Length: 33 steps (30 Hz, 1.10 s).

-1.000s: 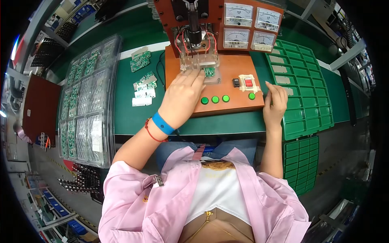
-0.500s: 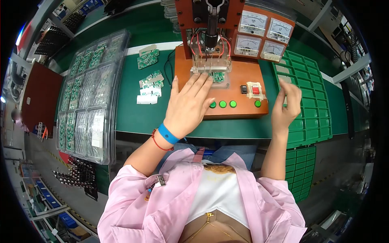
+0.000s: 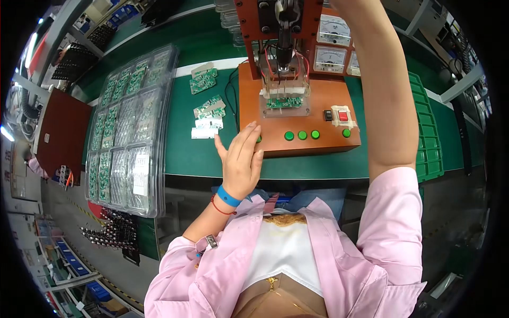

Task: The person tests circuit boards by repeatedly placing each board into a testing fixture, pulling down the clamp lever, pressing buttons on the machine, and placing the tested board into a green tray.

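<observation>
My left hand [image 3: 241,164] is open, its fingers stretched forward over the front left corner of the orange-brown test fixture [image 3: 265,135]. Nothing is in it. The fingertips are beside a green button [image 3: 259,139], partly covered by them. In the fixture's clear holder [image 3: 285,112] lies a green circuit board [image 3: 284,102], below the press head [image 3: 284,55] with its red wires. My right forearm [image 3: 387,95] reaches up past the fixture's right side, and that hand is beyond the top edge of the view.
Several loose circuit boards [image 3: 204,82] lie on the green table [image 3: 180,143] left of the fixture. Further left stands a stack of clear plastic trays [image 3: 124,114] holding boards. Analogue meters [image 3: 331,58] and a green compartment tray [image 3: 430,143] are partly behind my right arm.
My left hand has drawn back from the circuit board in the holder to the fixture's front left corner. My right arm has swung up and forward, taking its hand out of view.
</observation>
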Available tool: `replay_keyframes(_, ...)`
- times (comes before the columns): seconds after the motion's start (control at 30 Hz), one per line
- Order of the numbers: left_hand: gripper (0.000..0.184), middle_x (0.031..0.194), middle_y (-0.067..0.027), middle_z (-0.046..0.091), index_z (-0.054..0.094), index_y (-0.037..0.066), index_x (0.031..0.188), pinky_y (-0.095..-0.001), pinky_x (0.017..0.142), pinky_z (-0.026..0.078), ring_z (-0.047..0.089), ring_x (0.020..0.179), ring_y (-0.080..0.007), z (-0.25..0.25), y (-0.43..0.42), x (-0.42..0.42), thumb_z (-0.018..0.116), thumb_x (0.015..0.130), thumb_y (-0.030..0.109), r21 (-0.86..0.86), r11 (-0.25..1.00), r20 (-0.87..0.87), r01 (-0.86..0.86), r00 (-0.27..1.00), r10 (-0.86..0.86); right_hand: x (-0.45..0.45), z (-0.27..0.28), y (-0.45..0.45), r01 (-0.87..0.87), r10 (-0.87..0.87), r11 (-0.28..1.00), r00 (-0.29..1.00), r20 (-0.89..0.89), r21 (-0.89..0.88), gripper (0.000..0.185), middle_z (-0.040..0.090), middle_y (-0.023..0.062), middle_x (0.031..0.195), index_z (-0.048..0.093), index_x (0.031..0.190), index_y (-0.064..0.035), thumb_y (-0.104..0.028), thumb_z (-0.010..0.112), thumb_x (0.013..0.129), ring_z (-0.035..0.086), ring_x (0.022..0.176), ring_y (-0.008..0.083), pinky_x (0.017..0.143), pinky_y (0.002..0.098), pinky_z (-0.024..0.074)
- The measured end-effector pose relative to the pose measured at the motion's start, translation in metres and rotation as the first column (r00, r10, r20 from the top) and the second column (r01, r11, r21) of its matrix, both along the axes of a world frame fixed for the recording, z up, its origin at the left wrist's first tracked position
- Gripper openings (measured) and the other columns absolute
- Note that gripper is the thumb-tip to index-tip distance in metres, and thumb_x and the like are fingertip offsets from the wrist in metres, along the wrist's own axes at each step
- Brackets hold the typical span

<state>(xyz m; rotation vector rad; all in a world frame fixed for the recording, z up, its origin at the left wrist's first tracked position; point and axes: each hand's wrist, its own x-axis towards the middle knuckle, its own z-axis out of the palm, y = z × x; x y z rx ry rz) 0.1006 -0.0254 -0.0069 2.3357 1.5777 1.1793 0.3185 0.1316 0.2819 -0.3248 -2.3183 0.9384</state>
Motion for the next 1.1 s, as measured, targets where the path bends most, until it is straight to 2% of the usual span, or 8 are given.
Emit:
replay_keyframes(0.1,0.034,0.130,-0.0122,0.054,0.053,0.005,0.126,-0.0567,0.111,0.003,0.052,0.120,-0.0272,-0.004,0.002,-0.002,0.045,0.096,0.018,0.014,1.000,0.042,0.022,0.999,-0.023,-0.023,-0.052,-0.068,0.330,-0.374,0.522,0.917,-0.137,0.787,0.029,0.066,0.0087,0.095,0.063,0.109,-0.0036,0.000,0.058,0.080,0.060,0.086,0.0179,0.089,0.0321,0.0374)
replay_keyframes(0.2,0.034,0.130,-0.0136,0.055,0.054,0.004,0.125,-0.0556,0.112,0.004,0.051,0.120,-0.0282,-0.008,0.003,-0.002,0.046,0.094,0.016,0.032,0.999,0.085,0.040,0.995,-0.043,-0.033,-0.141,-0.077,0.561,-0.485,0.380,0.798,-0.357,0.736,0.046,0.063,0.0101,0.116,0.060,0.121,-0.0084,0.002,0.060,0.076,0.056,0.117,0.0219,0.108,0.0350,0.0222)
replay_keyframes(0.33,0.035,0.129,-0.0144,0.054,0.054,0.003,0.125,-0.0556,0.112,0.005,0.050,0.122,-0.0299,-0.016,0.000,-0.001,0.047,0.093,0.015,0.105,0.993,0.036,0.046,0.998,-0.050,0.027,-0.197,-0.104,0.794,-0.646,0.526,0.606,-0.464,0.305,0.069,0.037,0.0183,0.146,0.029,0.145,-0.0038,-0.009,0.060,0.083,0.035,0.136,0.0291,0.112,0.0402,0.0219)
replay_keyframes(0.47,0.040,0.131,-0.0115,0.052,0.053,0.005,0.128,-0.0579,0.112,0.001,0.050,0.121,-0.0286,-0.023,-0.001,0.000,0.051,0.089,0.014,0.129,0.991,0.023,0.028,0.999,-0.031,0.050,-0.240,-0.111,0.744,-0.941,0.281,0.337,-0.023,-0.606,0.077,0.033,0.0240,0.146,0.020,0.147,0.0024,-0.013,0.064,0.086,0.033,0.136,0.0292,0.110,0.0393,0.0275)
replay_keyframes(0.63,0.039,0.131,-0.0115,0.053,0.053,0.005,0.127,-0.0586,0.112,0.000,0.052,0.119,-0.0285,-0.023,0.000,0.001,0.050,0.090,0.015,0.128,0.992,0.036,0.002,0.999,-0.006,0.069,-0.266,-0.100,0.456,-0.811,0.307,0.585,0.022,-0.835,0.075,0.041,0.0156,0.144,0.027,0.145,0.0025,-0.006,0.066,0.083,0.048,0.124,0.0181,0.101,0.0276,0.0379)
replay_keyframes(0.83,0.038,0.131,-0.0115,0.053,0.053,0.004,0.127,-0.0597,0.111,0.000,0.051,0.120,-0.0295,-0.025,-0.001,0.000,0.049,0.090,0.015,0.146,0.989,0.032,-0.005,0.999,0.001,0.057,-0.252,-0.115,0.517,-0.889,0.280,0.458,-0.015,-0.809,0.068,0.039,0.0183,0.144,0.028,0.146,-0.0006,0.001,0.059,0.085,0.049,0.123,0.0224,0.098,0.0317,0.0416)
replay_keyframes(0.93,0.037,0.131,-0.0127,0.053,0.053,0.004,0.127,-0.0566,0.112,0.002,0.050,0.121,-0.0288,-0.024,-0.002,0.000,0.045,0.093,0.017,0.150,0.989,0.017,-0.010,1.000,0.007,0.040,-0.261,-0.138,0.970,-0.955,0.240,0.242,-0.169,0.033,0.058,0.037,0.0216,0.144,0.038,0.140,-0.0019,-0.005,0.057,0.086,0.040,0.131,0.0328,0.110,0.0431,0.0260)
replay_keyframes(1.1,0.038,0.131,-0.0118,0.053,0.053,0.004,0.126,-0.0592,0.111,0.001,0.050,0.120,-0.0296,-0.025,-0.001,0.000,0.049,0.090,0.014,0.138,0.990,0.048,0.009,0.999,-0.015,0.009,-0.309,-0.172,0.797,-0.888,0.282,0.427,-0.169,0.534,0.054,0.045,0.0143,0.135,0.050,0.132,-0.0138,-0.009,0.063,0.080,0.041,0.130,0.0296,0.114,0.0519,0.0060)
